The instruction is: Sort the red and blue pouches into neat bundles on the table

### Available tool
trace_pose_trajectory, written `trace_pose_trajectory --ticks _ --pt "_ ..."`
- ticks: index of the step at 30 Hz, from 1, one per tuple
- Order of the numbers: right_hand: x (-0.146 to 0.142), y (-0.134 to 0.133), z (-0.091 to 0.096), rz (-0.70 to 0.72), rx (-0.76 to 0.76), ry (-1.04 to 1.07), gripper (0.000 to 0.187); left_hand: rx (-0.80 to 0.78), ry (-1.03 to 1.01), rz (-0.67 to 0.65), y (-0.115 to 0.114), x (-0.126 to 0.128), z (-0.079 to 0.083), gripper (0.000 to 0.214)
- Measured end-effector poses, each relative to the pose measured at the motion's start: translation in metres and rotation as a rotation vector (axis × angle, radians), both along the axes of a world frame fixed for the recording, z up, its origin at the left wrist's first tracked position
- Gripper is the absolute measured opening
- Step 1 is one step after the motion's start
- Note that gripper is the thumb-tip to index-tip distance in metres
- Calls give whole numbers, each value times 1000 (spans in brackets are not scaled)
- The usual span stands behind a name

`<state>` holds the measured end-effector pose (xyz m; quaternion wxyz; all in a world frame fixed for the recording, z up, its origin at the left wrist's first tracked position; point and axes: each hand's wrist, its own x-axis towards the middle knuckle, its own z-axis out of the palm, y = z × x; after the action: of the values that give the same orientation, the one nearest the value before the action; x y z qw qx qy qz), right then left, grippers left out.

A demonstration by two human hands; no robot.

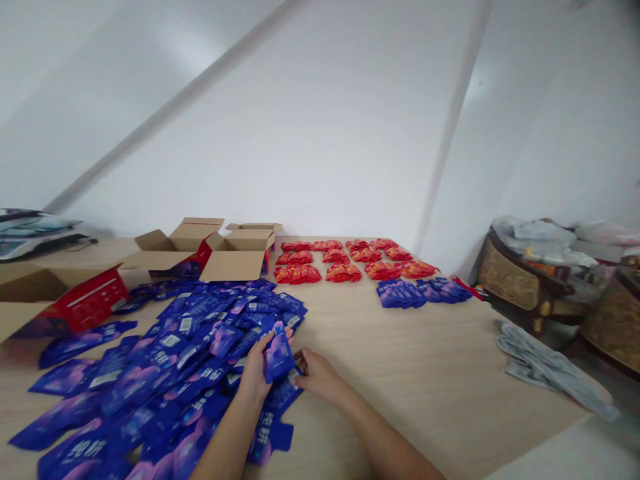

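My left hand (257, 367) is closed around a blue packet (279, 355) with a pink and purple print, holding it above the pile. Just to the right, my right hand (316, 375) has its fingers pinched on the dark edge of a blue packet, mostly hidden by the fingers. Beneath and left of both hands spreads a large loose heap of similar blue packets (170, 373). Some lie face up, others show white barcode labels.
Open cardboard boxes (93, 300) stand behind and left of the heap. Red packets (344, 272) lie in grouped rows at the back of the table (400, 373). Blue packets (400, 293) are grouped at right. A grey cloth (550, 367) lies by the right edge, near carved chairs (510, 273).
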<state>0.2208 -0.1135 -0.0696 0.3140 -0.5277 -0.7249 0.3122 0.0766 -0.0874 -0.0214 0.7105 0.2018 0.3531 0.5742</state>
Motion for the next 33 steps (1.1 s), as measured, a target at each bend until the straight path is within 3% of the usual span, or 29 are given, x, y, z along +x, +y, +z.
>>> trace_pose_trajectory --ticks 3,6,10,14,19,24,27,29,31,33 --pt "9 7 -8 -1 -15 233 28 1 4 -95 3 -4 -6 16" --pt "17 13 -11 -55 22 385 24 65 -11 -96 4 -4 -10 11" --pt "27 15 -6 -72 95 441 19 85 45 -130 0 -1 -15 11" --pt "34 12 3 -13 71 526 21 5 93 -112 -7 5 -13 17" --pt "45 7 19 -84 146 582 28 -50 -57 -116 -12 6 -11 29" --pt "59 5 29 -329 299 693 23 -110 -65 -85 -11 5 -14 17" --pt "66 2 33 -555 475 731 24 -109 -43 -83 -11 8 -15 14" --pt "65 -4 35 -616 623 629 23 -106 -25 -86 -11 10 -15 18" --pt "57 -12 36 -475 784 398 18 -113 -24 -94 -13 11 -15 28" --pt "44 -20 37 -160 910 128 18 -112 -83 -145 -15 10 -14 40"
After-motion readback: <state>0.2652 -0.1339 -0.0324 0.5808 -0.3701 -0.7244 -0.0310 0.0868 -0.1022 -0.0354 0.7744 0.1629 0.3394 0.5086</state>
